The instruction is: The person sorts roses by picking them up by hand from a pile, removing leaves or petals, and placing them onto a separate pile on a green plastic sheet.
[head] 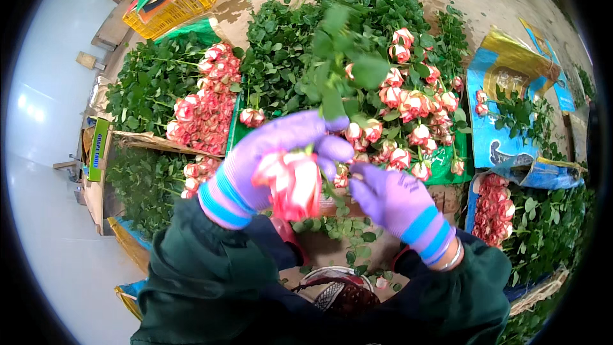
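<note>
My left hand (282,134), in a purple glove with blue cuff stripes, grips a rose by its stem just behind the bloom. The red-and-white rose bloom (294,184) hangs below the palm. Beyond the fingers its leafy stem (335,57) points away from me, blurred. My right hand (400,201), gloved alike, is close by on the right with its fingers bent towards the left fingertips. Whether anything is between the right fingers cannot be made out. Before both hands lies a heap of cut roses (414,103) with long leafy stems, partly on a green sheet (450,172).
Bundled roses (210,110) lie at the left, more rose blooms (493,208) at the right beside a blue-and-gold wrapper (507,124). A yellow plastic crate (177,5) stands at the far left. Loose leaves (335,227) litter the floor between my boots.
</note>
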A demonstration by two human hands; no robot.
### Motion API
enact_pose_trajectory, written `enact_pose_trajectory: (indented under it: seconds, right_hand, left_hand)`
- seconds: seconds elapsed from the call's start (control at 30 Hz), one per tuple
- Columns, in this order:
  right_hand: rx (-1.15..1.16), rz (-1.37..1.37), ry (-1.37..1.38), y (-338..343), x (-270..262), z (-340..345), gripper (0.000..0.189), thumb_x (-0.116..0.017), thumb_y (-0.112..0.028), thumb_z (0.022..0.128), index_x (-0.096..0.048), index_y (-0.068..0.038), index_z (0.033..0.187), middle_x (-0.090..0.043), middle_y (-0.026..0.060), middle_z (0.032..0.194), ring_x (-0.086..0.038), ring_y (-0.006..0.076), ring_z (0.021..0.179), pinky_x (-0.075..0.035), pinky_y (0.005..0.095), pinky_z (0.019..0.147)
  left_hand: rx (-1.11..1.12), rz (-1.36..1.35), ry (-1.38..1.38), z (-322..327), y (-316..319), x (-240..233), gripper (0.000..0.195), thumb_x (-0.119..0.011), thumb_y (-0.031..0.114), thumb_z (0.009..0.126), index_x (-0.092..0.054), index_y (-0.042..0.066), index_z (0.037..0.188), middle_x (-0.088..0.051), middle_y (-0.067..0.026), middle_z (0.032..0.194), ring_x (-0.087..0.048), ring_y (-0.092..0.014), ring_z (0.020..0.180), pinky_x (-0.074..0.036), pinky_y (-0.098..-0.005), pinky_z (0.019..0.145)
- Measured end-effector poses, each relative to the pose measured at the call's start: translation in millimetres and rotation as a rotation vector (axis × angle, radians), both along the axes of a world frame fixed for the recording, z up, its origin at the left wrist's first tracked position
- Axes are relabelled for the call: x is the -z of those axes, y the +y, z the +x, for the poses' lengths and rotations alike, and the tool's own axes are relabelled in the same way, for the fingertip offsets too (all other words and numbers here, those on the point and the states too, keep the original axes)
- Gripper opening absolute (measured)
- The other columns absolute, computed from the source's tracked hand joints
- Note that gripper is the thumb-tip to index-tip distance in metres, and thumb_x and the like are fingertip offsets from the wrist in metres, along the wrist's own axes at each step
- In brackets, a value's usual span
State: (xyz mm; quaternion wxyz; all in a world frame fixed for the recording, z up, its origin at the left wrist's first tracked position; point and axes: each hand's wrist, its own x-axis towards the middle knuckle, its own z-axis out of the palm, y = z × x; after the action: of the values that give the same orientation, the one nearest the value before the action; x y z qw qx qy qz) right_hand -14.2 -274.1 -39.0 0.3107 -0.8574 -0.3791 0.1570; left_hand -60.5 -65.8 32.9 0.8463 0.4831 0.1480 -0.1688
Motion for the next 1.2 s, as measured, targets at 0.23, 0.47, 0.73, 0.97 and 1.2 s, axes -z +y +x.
enact_pose_trajectory:
  seconds: [0.23, 0.47, 0.73, 0.97, 1.2]
  right_hand:
    - [0.238, 0.734, 0.818, 21, 4, 0, 0.038, -0.044, -0.035, 0.096, -0.061, -0.003, 0.107, -0.065, 0.0061, 0.085, -0.062, 0.0111, 0.065, -0.051, 0.0257, 0.060]
    - [0.255, 0.797, 1.297, 33, -15, 3, 0.049, -0.050, -0.047, 0.093, -0.062, -0.001, 0.099, -0.064, 0.0077, 0.085, -0.060, 0.0146, 0.068, -0.050, 0.0271, 0.065]
    - [0.146, 0.833, 1.355, 28, -20, 18, 0.026, -0.064, -0.029, 0.088, -0.061, -0.004, 0.095, -0.062, 0.0040, 0.079, -0.059, 0.0125, 0.067, -0.048, 0.0258, 0.060]
    - [0.213, 1.100, 1.422, 26, -13, 27, 0.027, -0.063, -0.030, 0.090, -0.056, -0.008, 0.102, -0.063, 0.0058, 0.082, -0.062, 0.0151, 0.068, -0.053, 0.0281, 0.061]
    - [0.286, 1.363, 1.360, 25, -39, 11, 0.032, -0.058, -0.030, 0.093, -0.056, -0.003, 0.109, -0.063, 0.0054, 0.090, -0.061, 0.0147, 0.072, -0.052, 0.0273, 0.064]
  left_hand:
    - [-0.069, -0.335, 0.029, -58, -37, 23, 0.037, -0.045, 0.027, 0.098, -0.052, -0.003, 0.119, -0.066, -0.0143, 0.095, -0.062, -0.019, 0.077, -0.051, -0.0303, 0.071]
    - [-0.008, -0.269, -0.040, -56, -52, 24, 0.034, -0.044, 0.027, 0.099, -0.053, -0.001, 0.116, -0.065, -0.0150, 0.089, -0.064, -0.022, 0.074, -0.053, -0.0322, 0.065]
    - [0.111, -0.319, 0.054, -44, -43, 27, 0.044, -0.046, 0.039, 0.097, -0.057, -0.002, 0.107, -0.065, -0.0148, 0.095, -0.066, -0.019, 0.077, -0.055, -0.0300, 0.067]
    - [0.056, 0.301, -0.100, -45, -24, 28, 0.048, -0.043, 0.038, 0.098, -0.050, -0.005, 0.119, -0.062, -0.0157, 0.109, -0.064, -0.022, 0.091, -0.052, -0.0349, 0.084]
    - [-0.048, 1.189, -0.811, -50, -54, 35, 0.048, -0.060, 0.010, 0.085, -0.042, 0.003, 0.130, -0.063, -0.0133, 0.101, -0.064, -0.025, 0.093, -0.053, -0.0337, 0.082]
